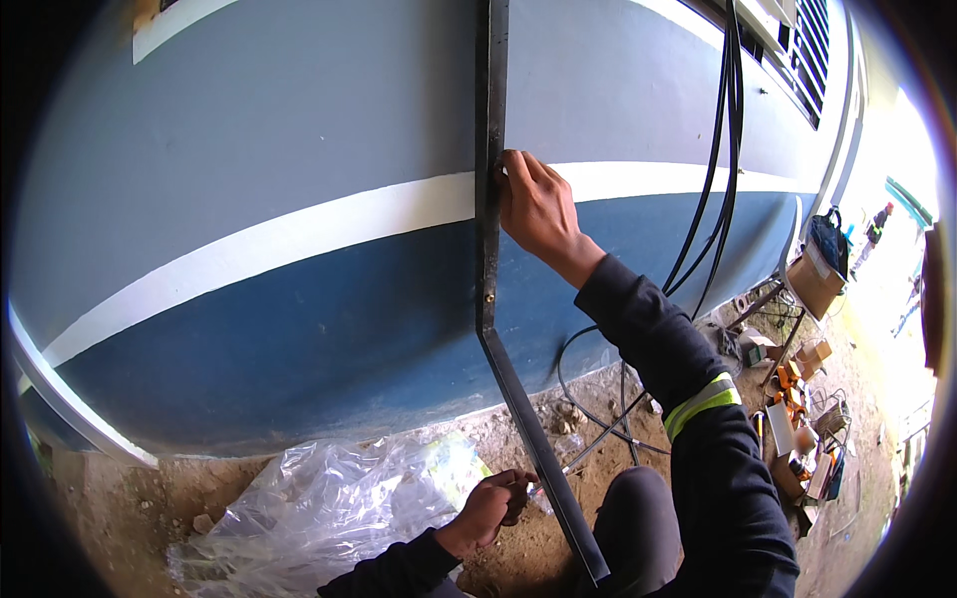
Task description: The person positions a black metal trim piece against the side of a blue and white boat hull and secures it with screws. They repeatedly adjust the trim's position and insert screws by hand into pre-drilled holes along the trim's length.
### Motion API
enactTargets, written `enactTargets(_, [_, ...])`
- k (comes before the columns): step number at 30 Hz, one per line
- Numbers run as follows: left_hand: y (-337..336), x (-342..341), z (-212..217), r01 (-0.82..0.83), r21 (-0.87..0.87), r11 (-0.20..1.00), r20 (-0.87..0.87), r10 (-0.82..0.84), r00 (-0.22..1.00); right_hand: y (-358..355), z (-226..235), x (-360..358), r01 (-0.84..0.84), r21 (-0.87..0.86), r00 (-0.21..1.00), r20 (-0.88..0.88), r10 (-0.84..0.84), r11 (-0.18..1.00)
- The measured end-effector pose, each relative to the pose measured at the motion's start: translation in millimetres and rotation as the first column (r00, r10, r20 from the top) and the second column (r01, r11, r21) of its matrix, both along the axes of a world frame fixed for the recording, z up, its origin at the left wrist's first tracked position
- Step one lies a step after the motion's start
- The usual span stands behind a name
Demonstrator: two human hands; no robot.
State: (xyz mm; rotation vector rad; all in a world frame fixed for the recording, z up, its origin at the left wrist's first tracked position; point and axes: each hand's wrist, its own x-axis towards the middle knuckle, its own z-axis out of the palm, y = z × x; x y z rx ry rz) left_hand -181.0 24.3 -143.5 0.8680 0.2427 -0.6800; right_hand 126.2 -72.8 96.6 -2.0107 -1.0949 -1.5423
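Nearest to my camera, a dark right sleeve (738, 498) with 1 yellow-green band (703, 404) passes beside a bent knee (635, 518). Of the 2 hands I watch, the right hand (543, 211) is raised to a black metal bar (487, 249), which stands in front of a grey-and-blue wall (269, 329), bends below a brass-coloured fastener (488, 297) and slants down beside the knee. This grip has its fingertips bunched at the bar's right edge; I cannot tell whether they pinch the bar or something small. The left hand (488, 510) is lower, fingers curled, close by the slanted part; I cannot tell whether that grip pinches anything. Clear plastic sheeting (299, 518) covers ground to its left. To the right I see black cables (735, 110) hanging, and farther off a cardboard box (815, 284).
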Motion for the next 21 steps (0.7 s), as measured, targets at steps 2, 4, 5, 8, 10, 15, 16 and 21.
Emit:
enactTargets(2, [-1.0, 0.1, 1.2, -0.004, 0.000, 1.000, 0.003, 0.004, 1.000, 0.1, 0.6, 1.5, 0.055, -0.038, 0.998, 0.002, -0.055, 0.998])
enactTargets(4, [-1.8, 0.3, 1.5, -0.010, 0.012, 1.000, -0.009, 0.010, 1.000, -0.2, 1.0, 2.7, 0.126, -0.085, 0.992, 0.015, -0.125, 0.988])
enactTargets(5, [-1.9, 0.6, 1.6, -0.017, 0.025, 1.000, 0.006, 0.017, 1.000, 0.1, 1.4, 3.6, 0.139, -0.095, 0.990, 0.015, -0.138, 0.986])
enactTargets(8, [-1.6, 1.4, 1.7, -0.028, 0.069, 0.997, 0.013, 0.028, 1.000, 2.0, 3.3, 7.3, 0.173, -0.103, 0.985, 0.022, -0.171, 0.980])
enactTargets(10, [-1.6, 1.6, 1.7, -0.027, 0.087, 0.996, 0.006, 0.026, 1.000, 4.6, 3.6, 9.0, 0.199, -0.091, 0.980, 0.010, -0.199, 0.976])
enactTargets(15, [-2.4, 0.9, 2.5, -0.040, 0.058, 0.997, 0.016, 0.040, 0.999, 7.2, 2.0, 7.0, 0.185, -0.019, 0.979, -0.083, -0.186, 0.983])
enactTargets(16, [-1.8, 0.6, 3.0, -0.038, 0.058, 0.998, 0.013, 0.037, 0.999, 6.2, 1.5, 5.4, 0.183, -0.014, 0.976, -0.119, -0.184, 0.983])
enactTargets(21, [3.1, 0.0, 6.5, -0.056, 0.079, 0.995, 0.015, 0.055, 0.998, 1.0, -1.9, -0.8, 0.046, 0.125, 0.994, -0.105, -0.033, 0.991])
